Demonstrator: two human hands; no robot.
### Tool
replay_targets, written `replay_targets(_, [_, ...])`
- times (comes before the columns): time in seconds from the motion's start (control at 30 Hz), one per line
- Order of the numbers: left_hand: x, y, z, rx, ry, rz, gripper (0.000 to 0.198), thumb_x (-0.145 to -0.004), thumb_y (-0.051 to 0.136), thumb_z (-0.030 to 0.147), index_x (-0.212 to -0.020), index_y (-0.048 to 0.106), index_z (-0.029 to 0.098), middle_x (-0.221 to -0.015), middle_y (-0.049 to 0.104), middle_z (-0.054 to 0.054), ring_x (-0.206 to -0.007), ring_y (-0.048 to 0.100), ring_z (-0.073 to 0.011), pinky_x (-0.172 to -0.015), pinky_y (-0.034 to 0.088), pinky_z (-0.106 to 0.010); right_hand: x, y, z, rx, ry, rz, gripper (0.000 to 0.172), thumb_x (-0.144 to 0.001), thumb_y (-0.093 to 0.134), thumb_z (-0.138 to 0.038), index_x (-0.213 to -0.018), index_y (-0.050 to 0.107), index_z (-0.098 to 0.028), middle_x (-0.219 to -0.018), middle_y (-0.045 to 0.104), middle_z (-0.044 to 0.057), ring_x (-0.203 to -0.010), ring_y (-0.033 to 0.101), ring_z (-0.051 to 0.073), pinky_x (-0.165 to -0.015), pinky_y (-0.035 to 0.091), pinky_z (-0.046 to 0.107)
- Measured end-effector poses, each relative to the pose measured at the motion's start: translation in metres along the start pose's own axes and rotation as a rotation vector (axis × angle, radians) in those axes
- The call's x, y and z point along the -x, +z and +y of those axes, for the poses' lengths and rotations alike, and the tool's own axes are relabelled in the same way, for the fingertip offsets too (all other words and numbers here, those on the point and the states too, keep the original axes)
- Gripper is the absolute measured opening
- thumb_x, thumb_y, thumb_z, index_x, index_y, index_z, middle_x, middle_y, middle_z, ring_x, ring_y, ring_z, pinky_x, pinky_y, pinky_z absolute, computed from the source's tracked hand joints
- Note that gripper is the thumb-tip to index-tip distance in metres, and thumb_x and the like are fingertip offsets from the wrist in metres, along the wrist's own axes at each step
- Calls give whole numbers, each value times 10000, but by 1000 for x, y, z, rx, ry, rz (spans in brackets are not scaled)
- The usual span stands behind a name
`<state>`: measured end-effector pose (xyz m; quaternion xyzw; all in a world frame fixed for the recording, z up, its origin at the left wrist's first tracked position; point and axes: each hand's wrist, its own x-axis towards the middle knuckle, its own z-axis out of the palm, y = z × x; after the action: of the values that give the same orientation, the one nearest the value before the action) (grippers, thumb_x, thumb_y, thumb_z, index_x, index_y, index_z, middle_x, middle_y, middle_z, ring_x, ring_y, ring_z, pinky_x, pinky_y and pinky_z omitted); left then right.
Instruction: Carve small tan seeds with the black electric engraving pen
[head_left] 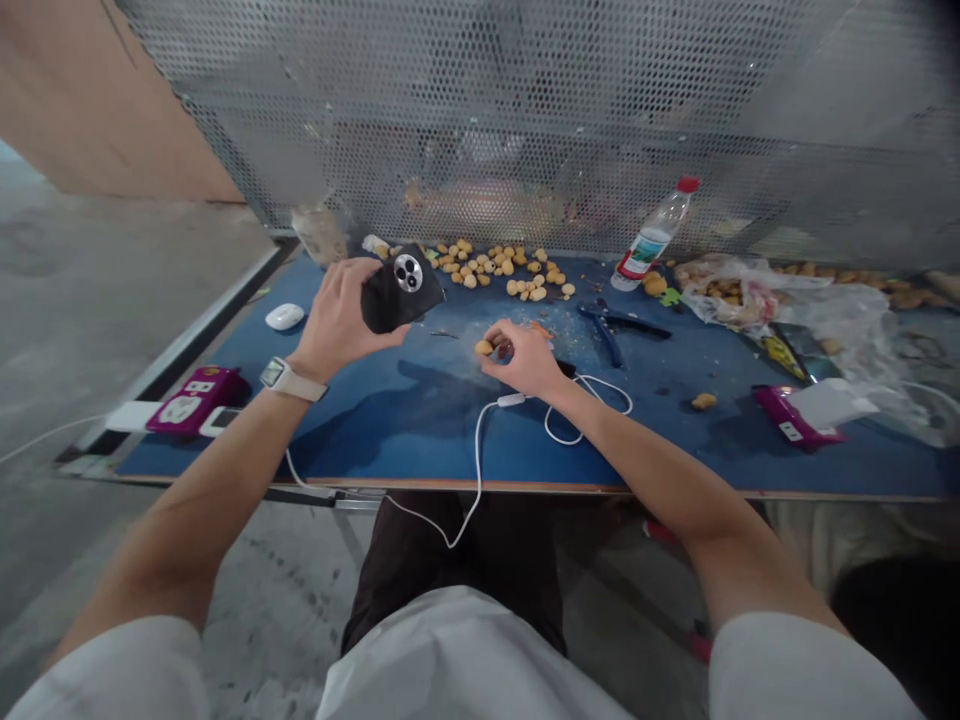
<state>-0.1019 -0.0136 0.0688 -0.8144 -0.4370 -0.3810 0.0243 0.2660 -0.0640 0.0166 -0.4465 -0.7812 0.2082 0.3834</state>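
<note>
My left hand (341, 315) is closed around a dark smartphone (390, 300), raised above the table with its round camera cluster facing up and away from me. My right hand (529, 358) pinches a small round tan fruit (484, 348) between thumb and fingertips, low over the blue tabletop (390, 430). Behind both hands lies a loose spread of similar tan fruits (510, 262), some in small clusters. Dark-handled pliers (611, 325) rest to the right of my right hand. A white cable (480, 440) runs beneath that hand and off the front edge.
A red-capped bottle (652, 240) stands at the back right, near a plastic bag (727, 285). Magenta power adapters sit left (196, 400) and right (802, 415). At the left lies a white earbud case (285, 317). A perforated metal panel (525, 120) closes the back.
</note>
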Motion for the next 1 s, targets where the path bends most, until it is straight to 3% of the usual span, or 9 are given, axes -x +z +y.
replay_targets(0.2, [13,22,-21,88,147,62,924,-932,1046,800,-1564,644,261,-1679,773,-225,-1608,718,-509,-1476,508,-851,3,-2,-1,0,1,-46,373,-999,756,-656,-1080,669,-303,-1085,919,120,-900,817,292,-827,611,463])
replay_targets(0.47, [24,28,-26,103,304,171,879,-947,1037,939,-1455,663,328,-1642,779,-226,-1521,785,-517,-1323,644,-858,6,0,-4,-20,29,-51,303,-990,827,-558,-1081,690,-304,-1108,941,97,-910,839,280,-882,675,464])
replay_targets(0.63, [27,28,-24,128,264,100,944,-949,983,1060,-1438,649,326,-1642,745,-241,-1563,751,-523,-1358,621,-851,5,-1,-4,-21,45,-51,307,-975,825,-571,-1061,696,-306,-1087,949,103,-910,842,296,-889,691,484])
replay_targets(0.7, [28,29,-25,117,316,107,993,-959,956,1098,-1471,628,313,-1647,729,-253,-1555,750,-520,-1341,629,-848,5,-1,-4,-22,44,-51,303,-976,823,-571,-1053,694,-308,-1068,944,97,-892,831,292,-879,694,482])
replay_targets(0.9, [26,34,-24,29,557,263,964,-1120,899,988,-1704,534,314,-1652,710,-248,-1491,782,-475,-1213,714,-755,5,-2,-4,-27,44,-55,298,-992,825,-561,-1070,690,-307,-1076,937,99,-898,824,285,-875,683,471])
replay_targets(1.0, [25,33,-21,72,639,343,968,-1127,946,930,-1761,554,313,-1637,727,-236,-1456,793,-461,-1196,725,-736,5,-2,-3,-37,28,-51,315,-996,804,-589,-1063,680,-307,-1078,933,100,-879,813,274,-858,674,463])
